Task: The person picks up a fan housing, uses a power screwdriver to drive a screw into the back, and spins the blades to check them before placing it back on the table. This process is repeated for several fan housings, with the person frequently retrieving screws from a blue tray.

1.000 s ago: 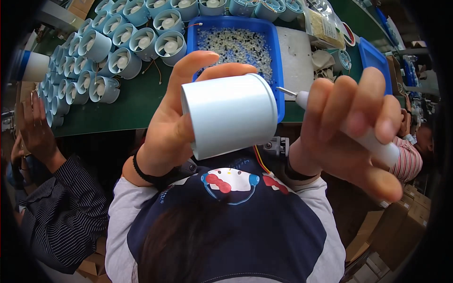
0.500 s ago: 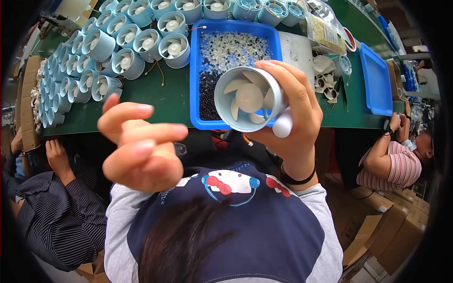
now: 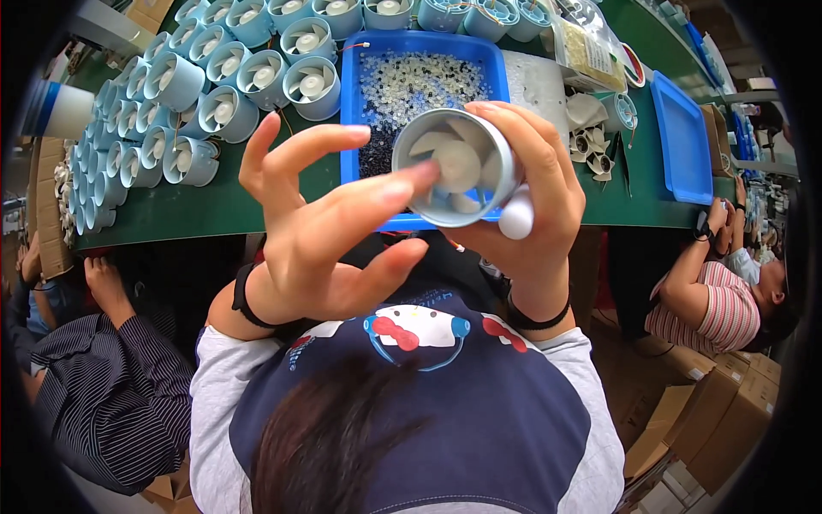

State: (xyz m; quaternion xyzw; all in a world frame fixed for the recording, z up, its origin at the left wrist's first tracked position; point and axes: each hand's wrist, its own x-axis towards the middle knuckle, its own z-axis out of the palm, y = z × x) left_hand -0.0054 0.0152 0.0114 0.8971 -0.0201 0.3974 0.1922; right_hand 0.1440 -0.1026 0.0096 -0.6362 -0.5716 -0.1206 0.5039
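My right hand (image 3: 548,184) is closed around a light blue cylindrical fan (image 3: 445,215), holding it up with its open face toward me. Inside sits a white bladed impeller (image 3: 462,167). A white round-ended object (image 3: 515,218), perhaps a stick or handle, is tucked in the same hand beneath the fan. My left hand (image 3: 321,231) has its fingers spread and holds nothing. One fingertip, blurred by motion, reaches over the fan's mouth in front of the impeller; whether it touches the blades I cannot tell.
Behind the fan lies a blue tray (image 3: 349,111) of small clear and black pieces. Rows of similar fans (image 3: 175,81) fill the green table's left. To the right are a plastic bag (image 3: 591,51) and an empty blue tray (image 3: 681,141). Other people sit at both sides.
My left hand has moved right and up, bringing a finger to the fan's mouth. The fan stays in my right hand in nearly the same place. A blue-and-white cylinder appears at far left.
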